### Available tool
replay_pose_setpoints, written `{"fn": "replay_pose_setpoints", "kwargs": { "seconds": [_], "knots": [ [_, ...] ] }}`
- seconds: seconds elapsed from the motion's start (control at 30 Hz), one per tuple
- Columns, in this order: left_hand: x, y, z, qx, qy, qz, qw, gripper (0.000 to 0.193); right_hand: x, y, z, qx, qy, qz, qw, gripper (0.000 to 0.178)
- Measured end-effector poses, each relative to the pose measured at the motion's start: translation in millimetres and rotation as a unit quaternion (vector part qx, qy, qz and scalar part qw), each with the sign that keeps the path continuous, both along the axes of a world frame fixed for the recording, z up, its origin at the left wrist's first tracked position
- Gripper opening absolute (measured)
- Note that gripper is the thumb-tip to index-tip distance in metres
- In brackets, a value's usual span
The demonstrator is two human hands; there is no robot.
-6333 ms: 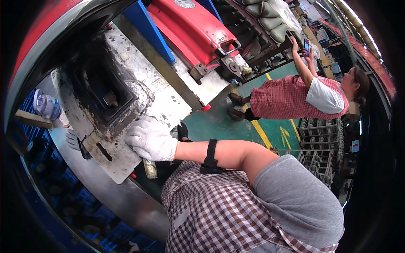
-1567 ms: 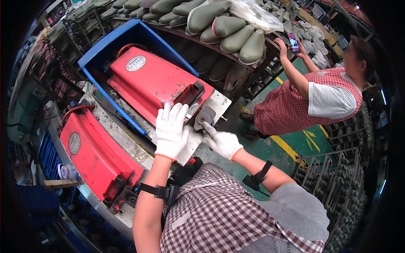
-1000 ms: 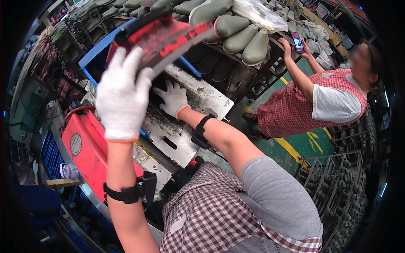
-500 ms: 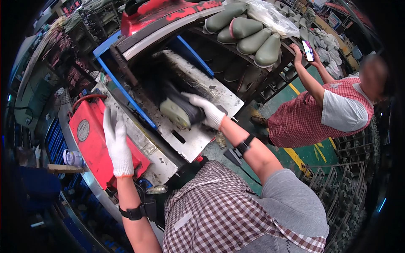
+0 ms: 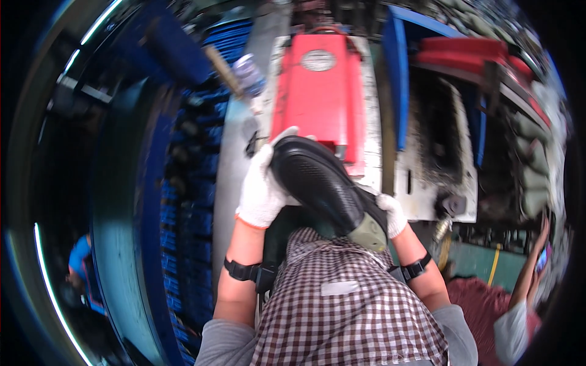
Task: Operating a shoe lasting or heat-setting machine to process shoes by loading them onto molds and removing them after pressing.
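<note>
I hold a black shoe in front of my body, its broad rounded end toward my left and its narrow end down by my apron. A grey-green last shows at that narrow end. My left hand, in a white glove, is closed round the rounded end; some of its fingers are hidden behind the shoe. At the other end my right hand, also gloved, grips the side near the last. Just beyond the shoe is a red machine cover with a round plate on it.
To the right stands a machine with a blue frame and a stained metal bed. Grey-green lasts lie on a rack farther right. Another person holds a phone there. A pale cup-like object sits at the left.
My view has swung left from the blue-framed machine to the red cover. The shoe has come off the metal bed into both hands; my left hand, free before, now grips it.
</note>
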State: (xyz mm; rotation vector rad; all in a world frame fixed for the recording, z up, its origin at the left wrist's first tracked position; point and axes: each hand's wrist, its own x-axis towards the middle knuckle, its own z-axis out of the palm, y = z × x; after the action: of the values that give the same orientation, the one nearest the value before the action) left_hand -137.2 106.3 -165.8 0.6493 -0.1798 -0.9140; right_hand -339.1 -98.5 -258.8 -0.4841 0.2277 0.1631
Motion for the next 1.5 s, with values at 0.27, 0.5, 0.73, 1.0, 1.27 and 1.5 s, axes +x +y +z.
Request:
{"fn": "replay_pose_setpoints", "kwargs": {
  "seconds": [0.27,0.5,0.73,1.0,1.27,1.5],
  "knots": [
    [-24,61,-11,0.002,-0.046,0.109,0.993,0.062,17,16,-32,0.005,0.023,0.083,0.996,0.082],
    [-24,94,-46,0.046,0.032,0.251,0.966,0.067,60,67,-3,0.006,0.035,0.108,0.994,0.085],
    [-45,133,-107,0.11,0.103,0.235,0.96,0.072,125,143,14,-0.357,-0.039,0.16,0.92,0.071],
    [10,262,-205,0.258,0.163,0.404,0.862,0.031,93,90,7,-0.828,-0.154,-0.056,0.536,0.039],
    [145,418,-296,0.53,0.05,0.433,0.728,0.016,64,87,-43,-0.94,0.016,-0.086,0.329,0.047],
    [183,488,-361,0.728,-0.069,0.399,0.553,0.08,67,85,-48,-0.942,0.022,-0.075,0.327,0.049]
  ]
}}
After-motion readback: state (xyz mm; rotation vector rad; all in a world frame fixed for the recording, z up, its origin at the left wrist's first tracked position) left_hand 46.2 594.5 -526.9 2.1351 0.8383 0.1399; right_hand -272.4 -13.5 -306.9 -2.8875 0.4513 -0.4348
